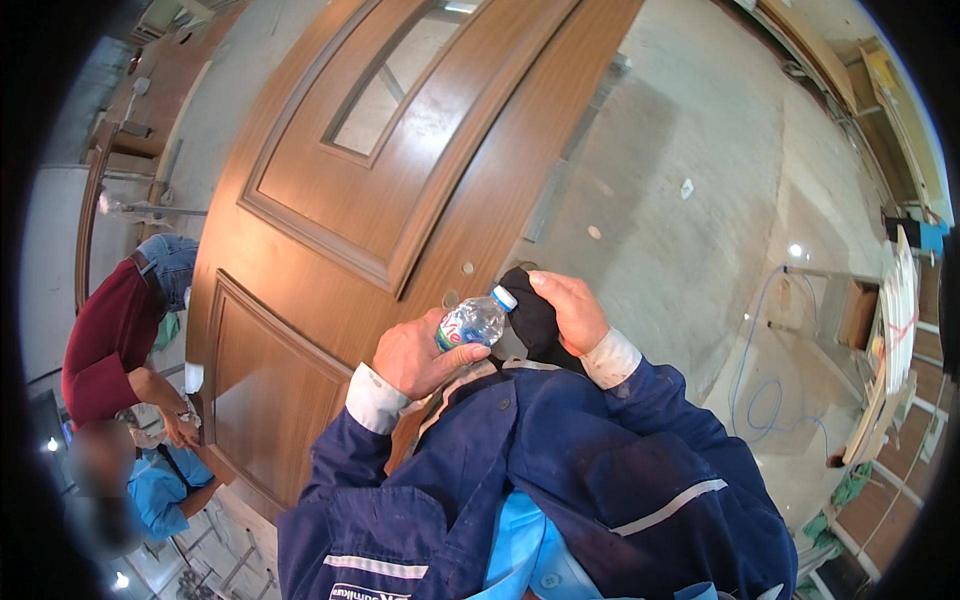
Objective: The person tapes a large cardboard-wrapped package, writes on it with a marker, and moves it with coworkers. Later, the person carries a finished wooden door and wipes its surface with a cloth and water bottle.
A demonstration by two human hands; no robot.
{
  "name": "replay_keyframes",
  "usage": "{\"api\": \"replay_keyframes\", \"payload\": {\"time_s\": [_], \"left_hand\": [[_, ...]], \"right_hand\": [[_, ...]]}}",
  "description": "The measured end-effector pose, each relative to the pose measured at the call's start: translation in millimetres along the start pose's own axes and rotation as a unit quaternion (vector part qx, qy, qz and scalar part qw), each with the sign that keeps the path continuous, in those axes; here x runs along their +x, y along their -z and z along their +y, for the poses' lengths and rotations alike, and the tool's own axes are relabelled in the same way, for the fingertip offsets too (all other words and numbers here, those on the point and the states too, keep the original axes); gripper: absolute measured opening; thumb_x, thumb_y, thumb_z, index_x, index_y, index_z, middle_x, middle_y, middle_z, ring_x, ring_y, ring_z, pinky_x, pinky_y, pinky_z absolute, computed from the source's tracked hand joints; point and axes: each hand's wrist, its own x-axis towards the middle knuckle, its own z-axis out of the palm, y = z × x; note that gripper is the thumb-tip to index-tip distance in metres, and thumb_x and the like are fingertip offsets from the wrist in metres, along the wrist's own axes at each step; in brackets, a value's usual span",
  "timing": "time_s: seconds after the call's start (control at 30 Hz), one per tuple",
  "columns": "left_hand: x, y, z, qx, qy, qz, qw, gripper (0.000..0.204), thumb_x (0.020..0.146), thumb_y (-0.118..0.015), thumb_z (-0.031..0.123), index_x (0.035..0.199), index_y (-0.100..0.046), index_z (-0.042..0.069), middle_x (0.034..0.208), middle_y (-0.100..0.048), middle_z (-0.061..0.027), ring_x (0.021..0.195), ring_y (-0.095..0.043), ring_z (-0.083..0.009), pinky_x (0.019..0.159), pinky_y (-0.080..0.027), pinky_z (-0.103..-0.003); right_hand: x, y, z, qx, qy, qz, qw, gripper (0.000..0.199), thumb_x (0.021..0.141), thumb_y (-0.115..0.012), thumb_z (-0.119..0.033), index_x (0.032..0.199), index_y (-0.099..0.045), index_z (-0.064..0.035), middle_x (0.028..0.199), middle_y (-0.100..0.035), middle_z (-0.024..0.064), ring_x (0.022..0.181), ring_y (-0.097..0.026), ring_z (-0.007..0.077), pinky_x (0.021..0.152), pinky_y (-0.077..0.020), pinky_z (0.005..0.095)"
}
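Observation:
My left hand point(412, 352) is closed round a small clear plastic bottle point(474, 322) with a white cap and a printed label. The bottle tilts, its cap toward my right hand. A black cloth point(534, 312) is pinched in my right hand point(572, 308), thumb and fingers at its upper edge. The cloth hangs beside the bottle cap; whether the two touch I cannot tell. Just beyond my hands lies a large brown wooden door point(320, 225) with moulded panels, a glass pane point(395, 85) and round holes near its edge.
At the left, a person in a dark red top point(110, 325) bends by the door's edge, next to someone in light blue point(160, 490). A concrete floor point(680, 250) spreads to the right, with a thin blue hose point(765, 405) on it. Stacked boards point(895, 320) stand at the far right.

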Motion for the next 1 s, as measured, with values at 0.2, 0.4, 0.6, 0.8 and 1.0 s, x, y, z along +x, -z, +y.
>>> {"api": "replay_keyframes", "payload": {"time_s": [0.2, 0.4, 0.6, 0.8, 1.0], "left_hand": [[30.1, 25.4, 27.4, -0.004, 0.091, 0.01, 0.996, 0.069, 0.087, -0.068, 0.069, 0.108, -0.07, 0.003, 0.087, -0.074, -0.0217, 0.087, -0.072, -0.0403, 0.077, -0.056, -0.048], [33.2, 33.1, 14.7, -0.05, 0.136, 0.056, 0.988, 0.064, 0.086, -0.076, 0.061, 0.114, -0.068, 0.004, 0.092, -0.074, -0.0201, 0.089, -0.072, -0.0393, 0.077, -0.056, -0.045], [13.8, 23.9, -26.2, -0.231, 0.068, 0.256, 0.936, 0.074, 0.082, -0.083, 0.055, 0.127, -0.062, 0.0, 0.105, -0.074, -0.0169, 0.097, -0.073, -0.0279, 0.086, -0.056, -0.039], [6.4, 22.6, -120.4, -0.382, 0.003, 0.59, 0.712, 0.076, 0.086, -0.084, 0.047, 0.137, -0.053, 0.002, 0.123, -0.066, -0.0073, 0.114, -0.063, -0.0195, 0.098, -0.05, -0.036], [26.0, 38.1, -209.0, -0.367, -0.036, 0.712, 0.597, 0.07, 0.089, -0.082, 0.045, 0.137, -0.052, 0.004, 0.124, -0.062, -0.0046, 0.112, -0.06, -0.0169, 0.099, -0.049, -0.035]], "right_hand": [[53.3, 0.9, -43.3, -0.132, -0.002, -0.057, 0.99, 0.035, 0.104, -0.064, -0.027, 0.117, -0.072, 0.004, 0.108, -0.072, 0.0045, 0.095, -0.065, 0.0107, 0.083, -0.0526, 0.027], [87.3, -27.1, -60.9, -0.289, 0.085, -0.093, 0.949, 0.025, 0.101, -0.069, -0.021, 0.11, -0.074, 0.002, 0.098, -0.072, 0.0025, 0.09, -0.064, 0.0095, 0.081, -0.0522, 0.0263], [135.7, -69.6, -75.3, -0.309, 0.076, -0.082, 0.944, 0.022, 0.1, -0.071, -0.019, 0.106, -0.072, 0.002, 0.094, -0.07, 0.0011, 0.087, -0.062, 0.0074, 0.076, -0.0521, 0.026], [258.5, -113.4, -47.0, -0.344, 0.216, 0.017, 0.913, 0.019, 0.097, -0.072, -0.02, 0.103, -0.073, -0.0015, 0.094, -0.07, 0.005, 0.086, -0.065, 0.0144, 0.077, -0.053, 0.0299], [314.7, -131.8, -16.9, -0.619, 0.307, 0.072, 0.72, 0.015, 0.089, -0.076, -0.022, 0.097, -0.077, -0.0093, 0.096, -0.069, 0.0115, 0.091, -0.067, 0.0307, 0.081, -0.0538, 0.0405]]}}
